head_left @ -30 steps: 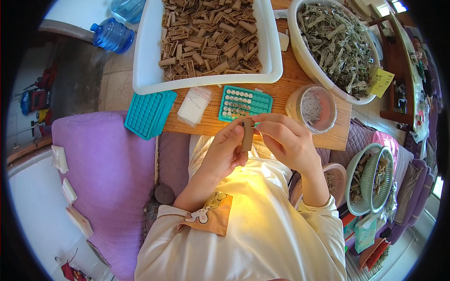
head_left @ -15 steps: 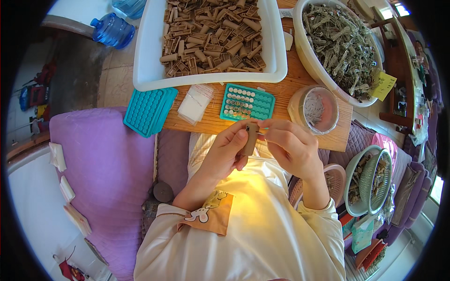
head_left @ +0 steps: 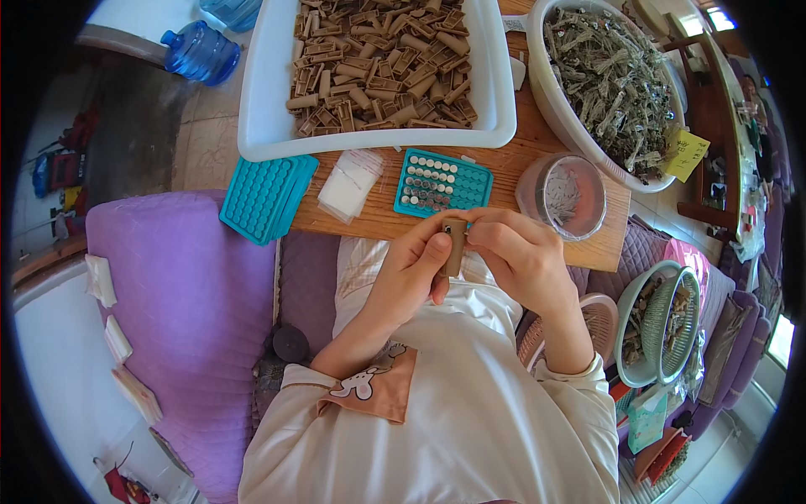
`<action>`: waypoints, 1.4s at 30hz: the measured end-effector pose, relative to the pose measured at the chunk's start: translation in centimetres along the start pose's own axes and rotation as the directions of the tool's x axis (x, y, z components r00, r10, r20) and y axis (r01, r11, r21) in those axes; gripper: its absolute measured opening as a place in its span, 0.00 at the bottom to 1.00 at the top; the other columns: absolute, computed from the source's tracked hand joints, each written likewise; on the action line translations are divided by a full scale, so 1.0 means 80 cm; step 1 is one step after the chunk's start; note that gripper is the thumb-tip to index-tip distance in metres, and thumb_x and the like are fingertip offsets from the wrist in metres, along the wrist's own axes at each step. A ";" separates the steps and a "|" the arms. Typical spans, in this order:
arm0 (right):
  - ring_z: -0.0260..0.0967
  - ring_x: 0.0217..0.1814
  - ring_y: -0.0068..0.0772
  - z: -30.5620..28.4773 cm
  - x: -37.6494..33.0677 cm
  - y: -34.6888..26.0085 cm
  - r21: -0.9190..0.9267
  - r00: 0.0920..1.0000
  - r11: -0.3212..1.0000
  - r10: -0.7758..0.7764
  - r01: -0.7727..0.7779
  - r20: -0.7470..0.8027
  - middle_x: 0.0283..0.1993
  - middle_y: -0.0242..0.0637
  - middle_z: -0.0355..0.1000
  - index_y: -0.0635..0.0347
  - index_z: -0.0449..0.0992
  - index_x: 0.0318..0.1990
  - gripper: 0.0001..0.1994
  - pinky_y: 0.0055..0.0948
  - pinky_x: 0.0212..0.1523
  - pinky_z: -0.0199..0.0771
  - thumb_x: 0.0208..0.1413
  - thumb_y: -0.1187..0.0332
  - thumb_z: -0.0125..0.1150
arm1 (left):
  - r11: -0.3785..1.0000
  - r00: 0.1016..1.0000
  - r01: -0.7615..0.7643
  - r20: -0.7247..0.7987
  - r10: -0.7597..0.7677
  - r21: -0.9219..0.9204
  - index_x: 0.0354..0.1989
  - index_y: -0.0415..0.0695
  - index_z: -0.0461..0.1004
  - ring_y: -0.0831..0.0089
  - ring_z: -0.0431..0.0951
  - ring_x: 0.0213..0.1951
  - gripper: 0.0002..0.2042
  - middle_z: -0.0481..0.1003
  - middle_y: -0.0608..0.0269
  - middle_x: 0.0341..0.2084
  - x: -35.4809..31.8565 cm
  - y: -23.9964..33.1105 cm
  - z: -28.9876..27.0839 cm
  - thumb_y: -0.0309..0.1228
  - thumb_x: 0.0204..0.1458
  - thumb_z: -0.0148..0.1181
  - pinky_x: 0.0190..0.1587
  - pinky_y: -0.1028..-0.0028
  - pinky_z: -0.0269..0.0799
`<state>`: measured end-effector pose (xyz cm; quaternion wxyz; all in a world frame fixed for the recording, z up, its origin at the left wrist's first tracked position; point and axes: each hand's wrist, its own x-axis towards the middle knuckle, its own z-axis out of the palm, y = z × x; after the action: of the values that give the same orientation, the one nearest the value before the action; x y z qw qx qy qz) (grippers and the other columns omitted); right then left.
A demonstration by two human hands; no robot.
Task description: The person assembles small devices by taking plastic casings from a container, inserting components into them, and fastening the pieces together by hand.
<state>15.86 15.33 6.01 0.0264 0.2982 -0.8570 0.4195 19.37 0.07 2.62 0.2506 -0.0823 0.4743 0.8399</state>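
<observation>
In the head view, the yellow glow that lay across our shirt [head_left: 470, 361] a moment ago has gone, which suggests to us that a light near the brown casing [head_left: 454, 252] has just cut out mid-handling. Our left hand [head_left: 418, 262] clamps that casing roughly upright before the desk [head_left: 508, 181], near the teal tray [head_left: 472, 198]; our right hand [head_left: 525, 256] bends its fingertips to the casing's side, gripping what we cannot tell.

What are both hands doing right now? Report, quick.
Left hand: closed, holding a brown plastic piece.
Right hand: curled at the piece's upper end; cannot tell if it grips anything.
</observation>
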 end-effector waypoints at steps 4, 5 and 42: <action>0.69 0.28 0.37 -0.001 0.002 0.005 0.014 1.000 1.000 0.008 -0.008 0.014 0.29 0.37 0.70 0.62 0.67 0.25 0.07 0.28 0.25 0.71 0.34 0.82 0.54 | 0.982 0.999 -0.006 -0.031 0.012 0.188 0.48 0.41 0.62 0.88 0.60 0.11 0.17 0.63 0.73 0.15 0.000 0.008 0.004 0.38 0.55 0.40 0.13 0.87 0.54; 0.69 0.28 0.37 -0.002 0.003 0.005 0.013 1.000 1.000 0.007 -0.007 0.016 0.29 0.37 0.70 0.62 0.67 0.25 0.07 0.28 0.25 0.71 0.34 0.82 0.54 | 0.983 0.999 -0.008 -0.031 0.014 0.186 0.48 0.41 0.62 0.88 0.60 0.11 0.17 0.63 0.73 0.15 0.000 0.010 0.004 0.38 0.55 0.40 0.13 0.87 0.54; 0.58 0.40 0.26 0.056 -0.061 -0.017 0.904 0.875 0.410 0.474 -0.123 -0.096 0.34 0.34 0.60 0.62 0.61 0.39 0.17 0.27 0.44 0.58 0.54 0.55 0.46 | 0.732 0.757 -0.652 0.230 0.612 0.198 0.48 0.40 0.55 0.74 0.64 0.38 0.39 0.63 0.57 0.38 0.021 -0.031 0.023 0.47 0.29 0.68 0.38 0.74 0.62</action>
<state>21.52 13.78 2.62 -0.0601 0.0311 -0.5394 0.8393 19.32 3.21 1.11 -0.0072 0.1814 0.5618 0.8071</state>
